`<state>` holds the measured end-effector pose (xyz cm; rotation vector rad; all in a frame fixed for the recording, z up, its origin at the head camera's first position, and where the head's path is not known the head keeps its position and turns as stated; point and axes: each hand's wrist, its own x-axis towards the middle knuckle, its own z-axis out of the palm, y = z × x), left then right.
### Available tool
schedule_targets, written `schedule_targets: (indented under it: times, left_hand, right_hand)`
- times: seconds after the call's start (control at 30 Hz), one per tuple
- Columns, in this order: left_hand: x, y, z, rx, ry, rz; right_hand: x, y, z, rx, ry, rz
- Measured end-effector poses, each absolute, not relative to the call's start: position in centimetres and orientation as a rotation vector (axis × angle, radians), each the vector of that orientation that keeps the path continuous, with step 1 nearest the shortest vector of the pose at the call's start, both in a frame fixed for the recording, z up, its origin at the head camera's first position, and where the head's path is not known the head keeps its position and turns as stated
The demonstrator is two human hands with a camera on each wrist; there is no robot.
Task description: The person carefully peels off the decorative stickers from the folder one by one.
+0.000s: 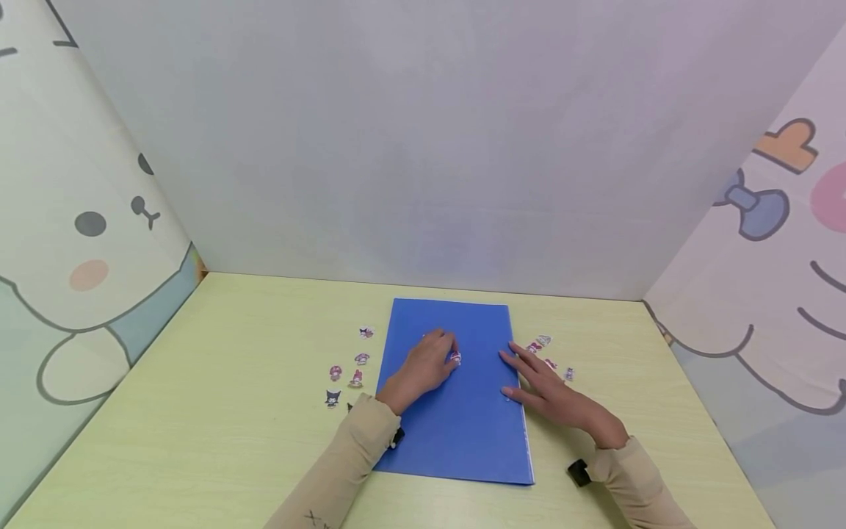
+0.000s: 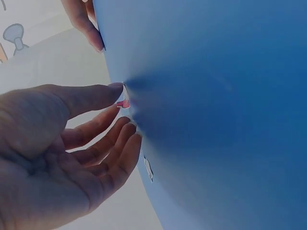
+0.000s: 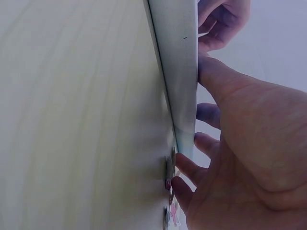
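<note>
A blue folder (image 1: 463, 433) lies flat on the table, its long sides running away from me. Over its middle, my left hand (image 1: 426, 364) pinches a small pink-and-white cartoon sticker (image 1: 455, 358) against the cover. The left wrist view has the thumb and fingers of that hand (image 2: 62, 139) around the sticker (image 2: 124, 104); a second small sticker (image 2: 148, 168) lies on the cover close by. At the folder's right edge, my right hand (image 1: 551, 389) rests with spread fingers. In the right wrist view, its fingertips touch the folder's pale side (image 3: 180, 72).
Several loose cartoon stickers, among them a dark-hooded figure (image 1: 333, 398) and a pink figure (image 1: 356, 378), lie left of the folder. More stickers (image 1: 570, 374) lie to its right, near the right hand. Printed cloth walls (image 1: 423, 147) enclose the pale wooden table (image 1: 251, 411).
</note>
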<state>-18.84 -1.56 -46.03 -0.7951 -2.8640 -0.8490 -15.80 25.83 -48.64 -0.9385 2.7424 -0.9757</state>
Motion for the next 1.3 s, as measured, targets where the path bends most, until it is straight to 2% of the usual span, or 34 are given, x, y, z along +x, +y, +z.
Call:
schedule_targets:
  times: [0.5,1.3]
  left_hand:
    - [-19.2,-1.5,-46.3,-0.868,-2.750,-0.924]
    - [-19.5,-3.0,-46.1,-0.773,-2.733,-1.053]
  right_hand:
    - [-15.9,25.9,-48.9,-0.946,2.733,-0.992]
    - [-15.9,26.0,-49.0,-0.940,2.735,-0.992]
